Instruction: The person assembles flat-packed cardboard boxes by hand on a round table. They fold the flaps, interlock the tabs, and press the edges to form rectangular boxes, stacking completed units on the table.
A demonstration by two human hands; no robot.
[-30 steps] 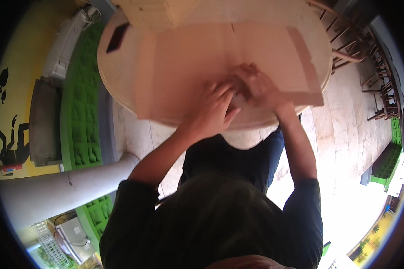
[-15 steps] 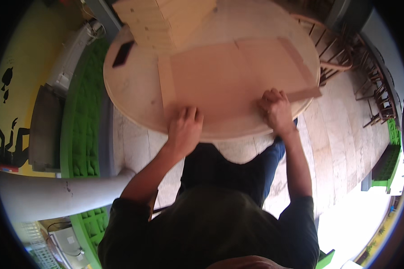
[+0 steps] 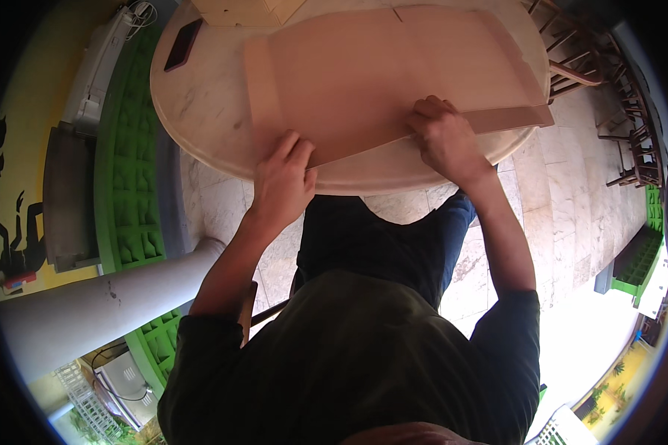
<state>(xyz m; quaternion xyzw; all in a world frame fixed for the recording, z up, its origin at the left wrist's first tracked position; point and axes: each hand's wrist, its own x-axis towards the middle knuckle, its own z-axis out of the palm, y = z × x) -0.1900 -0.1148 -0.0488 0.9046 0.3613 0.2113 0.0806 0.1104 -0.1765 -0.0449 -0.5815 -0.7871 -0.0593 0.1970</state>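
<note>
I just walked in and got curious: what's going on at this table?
A person is handling a large, flat cardboard sheet on a round table with both bare hands. The left hand grips it by its near left corner; the right hand is closed at the near edge, farther right. Beyond the right hand, a narrow flap runs along that edge. A dark phone-like object and a tan box are farther back.

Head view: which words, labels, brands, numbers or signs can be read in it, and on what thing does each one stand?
None can be read. The cardboard and the dark phone-like slab show no visible print; the yellow wall bears black figures, not letters.
</note>
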